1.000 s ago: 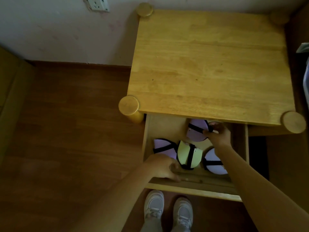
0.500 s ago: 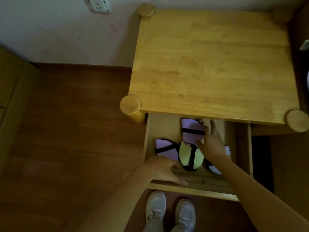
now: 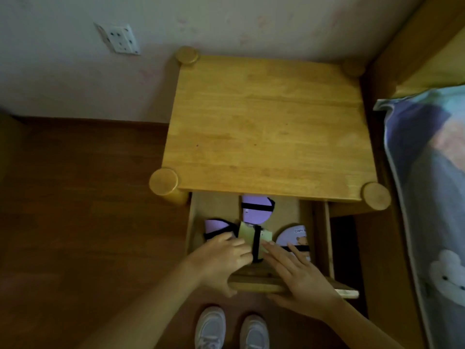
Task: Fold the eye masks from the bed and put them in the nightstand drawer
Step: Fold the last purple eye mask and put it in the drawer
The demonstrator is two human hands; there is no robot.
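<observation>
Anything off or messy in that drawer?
Nothing damaged or spilled. Four folded eye masks lie in the open drawer: three purple and one green mask in the middle, at mixed angles, not lined up. Left hand and right hand rest at the green one.

Pale wall (image 3: pixel 226 23) (socketed), wooden floor (image 3: pixel 88 210)

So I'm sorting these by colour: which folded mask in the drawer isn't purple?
The green eye mask at the front middle of the drawer, between both hands. The three purple masks lie left, right and behind it.
</observation>
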